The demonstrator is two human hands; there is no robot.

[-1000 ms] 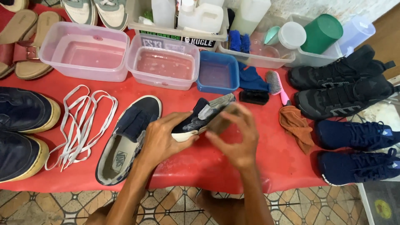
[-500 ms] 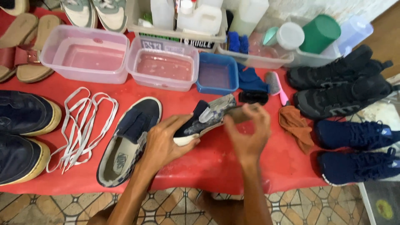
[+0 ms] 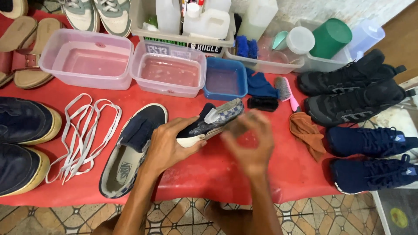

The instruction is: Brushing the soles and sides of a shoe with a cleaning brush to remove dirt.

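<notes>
- Currently, the left hand grips a dark slip-on shoe from below, fingers wrapped under the pale rubber sole, above the red counter.
- The shoe's long axis runs from 8 o'clock to 2 o'clock; the checkered canvas end points toward 2 o'clock.
- The right hand sits at 3 o'clock from the shoe, just beside its checkered end. It is motion-blurred; fingers appear curled, and whether it holds anything cannot be told.
- The left hand is the nearer, being in contact.
- The matching navy shoe lies flat at 9 o'clock; white laces lie beyond it.
- At 12 o'clock: clear plastic tubs of cloudy water and a blue tub.
- At 2 o'clock: a bristle brush and an orange cloth.
</notes>
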